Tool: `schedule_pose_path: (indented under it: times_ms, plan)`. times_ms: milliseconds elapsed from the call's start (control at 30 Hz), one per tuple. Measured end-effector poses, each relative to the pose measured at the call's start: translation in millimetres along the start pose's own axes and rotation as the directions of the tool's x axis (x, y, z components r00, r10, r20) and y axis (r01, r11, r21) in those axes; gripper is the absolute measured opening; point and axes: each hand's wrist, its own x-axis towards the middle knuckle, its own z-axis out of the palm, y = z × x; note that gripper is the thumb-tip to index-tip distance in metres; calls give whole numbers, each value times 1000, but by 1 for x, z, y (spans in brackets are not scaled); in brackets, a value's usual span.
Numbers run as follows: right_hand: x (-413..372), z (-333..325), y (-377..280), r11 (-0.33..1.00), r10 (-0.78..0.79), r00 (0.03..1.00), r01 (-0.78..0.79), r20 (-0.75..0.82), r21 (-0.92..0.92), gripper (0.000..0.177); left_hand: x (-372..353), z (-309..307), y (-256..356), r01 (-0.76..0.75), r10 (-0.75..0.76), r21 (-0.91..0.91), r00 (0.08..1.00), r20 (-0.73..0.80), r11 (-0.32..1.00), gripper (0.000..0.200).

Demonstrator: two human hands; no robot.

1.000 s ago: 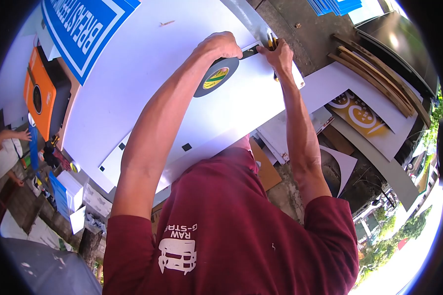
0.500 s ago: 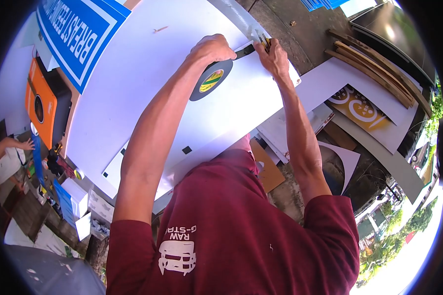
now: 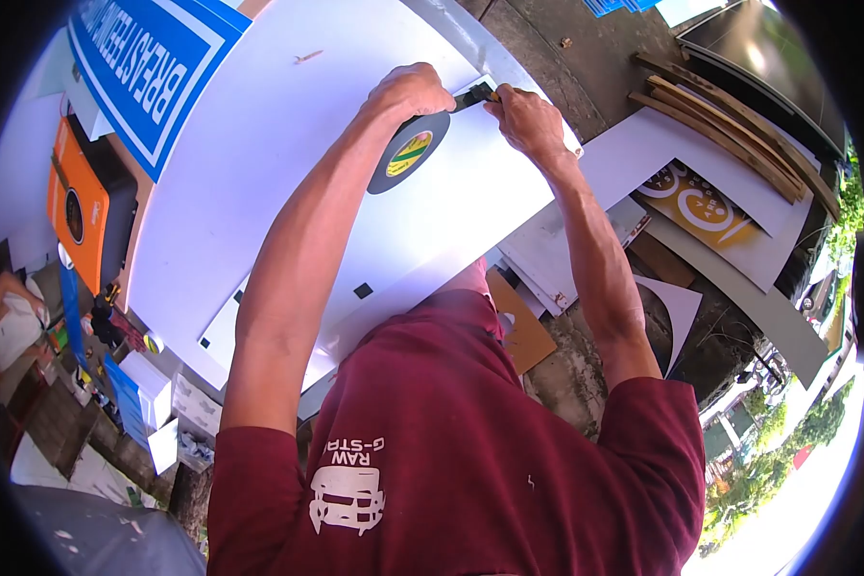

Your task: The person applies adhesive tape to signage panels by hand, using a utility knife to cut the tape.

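Observation:
My left hand (image 3: 413, 91) is closed on a roll of black tape (image 3: 386, 165) with a yellow and green label in its core. A short strip of black tape (image 3: 472, 96) stretches from its fingertips toward my right hand (image 3: 530, 120). My right hand is closed around a yellow and black utility knife (image 3: 495, 94), mostly hidden by the fingers and touching the strip's end. Below both hands lies a large white board (image 3: 355, 250). Small black tape squares (image 3: 363, 290) are stuck along its near edge.
A blue sign (image 3: 154, 77) with white lettering lies at the upper left, near an orange-fronted box (image 3: 79, 206). Wooden strips (image 3: 725, 134) and cut panels lie on the right. Another person (image 3: 12, 322) is at the far left.
My right hand has moved left and slightly down, bringing the knife to the tape strip close to my left fingers. My left hand and the roll have barely shifted.

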Motion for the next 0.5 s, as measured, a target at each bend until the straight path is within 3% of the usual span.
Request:
schedule_pose_path:
  times_ms: [300, 367, 467, 500]
  plan:
    - [-4, 4, -6, 996, -11, 998, 5, -68, -89, 28, 2, 6, -2, -7, 8, 29, 999, -35, 1000, 33]
    - [-9, -8, -4, 991, 0, 999, 7, 51, -134, 26, 2, 5, -2, 9, -9, -10, 999, -32, 1000, 32]
    - [-20, -35, 2, 972, 52, 977, -3, 208, -233, 24, 10, 13, -9, -122, 121, 69, 993, 15, 990, 30]
    - [-21, -40, 6, 963, 74, 964, -2, 254, -270, 24, 7, 9, -7, -106, 105, 18, 994, 17, 994, 30]
